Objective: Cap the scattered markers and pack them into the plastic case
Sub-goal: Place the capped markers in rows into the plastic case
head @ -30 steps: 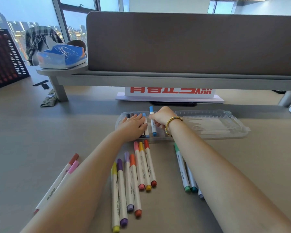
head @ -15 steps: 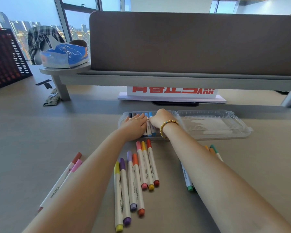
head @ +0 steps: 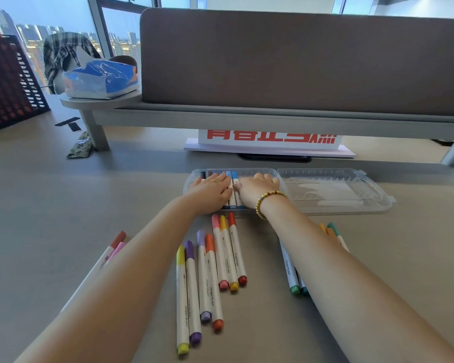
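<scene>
A clear plastic case [head: 273, 172] lies open on the desk, its lid [head: 336, 191] folded out to the right. Several capped markers lie side by side in its left half; a blue-capped one [head: 235, 176] is rightmost. My left hand [head: 212, 191] lies flat on those markers. My right hand [head: 257, 189], with a bead bracelet, rests in the case beside the blue marker, thumb against it. Several capped markers [head: 215, 273] lie on the desk between my forearms. A red and a pink marker [head: 114, 247] lie left; green and orange ones [head: 290, 273] are partly hidden by my right arm.
A grey shelf [head: 247, 119] with a brown divider panel crosses the desk behind the case. A white sign with red characters [head: 270, 141] stands under it. A blue tissue box [head: 100, 78] sits on the shelf's left end. A dark mesh basket [head: 8, 82] stands far left.
My right hand has laid the blue-capped marker down into the case beside the others and now rests flat in the case. My left hand stayed on the packed markers.
</scene>
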A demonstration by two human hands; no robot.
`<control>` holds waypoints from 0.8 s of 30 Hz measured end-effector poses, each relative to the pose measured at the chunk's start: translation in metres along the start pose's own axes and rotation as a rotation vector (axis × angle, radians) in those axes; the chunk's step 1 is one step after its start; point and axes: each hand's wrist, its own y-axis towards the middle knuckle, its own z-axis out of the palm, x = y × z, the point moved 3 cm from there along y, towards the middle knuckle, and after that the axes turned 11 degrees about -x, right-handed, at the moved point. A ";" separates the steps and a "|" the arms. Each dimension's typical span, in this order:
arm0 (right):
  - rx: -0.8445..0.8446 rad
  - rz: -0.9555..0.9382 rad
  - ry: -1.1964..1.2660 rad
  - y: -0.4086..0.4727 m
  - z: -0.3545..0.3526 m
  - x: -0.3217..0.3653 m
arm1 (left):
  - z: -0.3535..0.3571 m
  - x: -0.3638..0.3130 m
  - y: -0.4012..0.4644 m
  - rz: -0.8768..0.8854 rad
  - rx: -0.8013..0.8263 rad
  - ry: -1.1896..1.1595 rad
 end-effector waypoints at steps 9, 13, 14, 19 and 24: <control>-0.248 0.047 0.216 -0.038 -0.022 -0.015 | -0.018 -0.008 -0.022 -0.212 -0.163 -0.336; -0.341 0.074 0.329 -0.070 -0.035 -0.019 | -0.027 -0.015 -0.054 -0.330 -0.294 -0.546; -0.350 0.069 0.352 -0.077 -0.039 -0.015 | -0.026 -0.018 -0.064 -0.337 -0.302 -0.581; -0.337 0.028 0.383 -0.108 -0.045 0.003 | -0.026 -0.031 -0.105 -0.327 -0.384 -0.620; -0.335 0.040 0.388 -0.137 -0.038 0.006 | -0.034 -0.032 -0.131 -0.341 -0.502 -0.568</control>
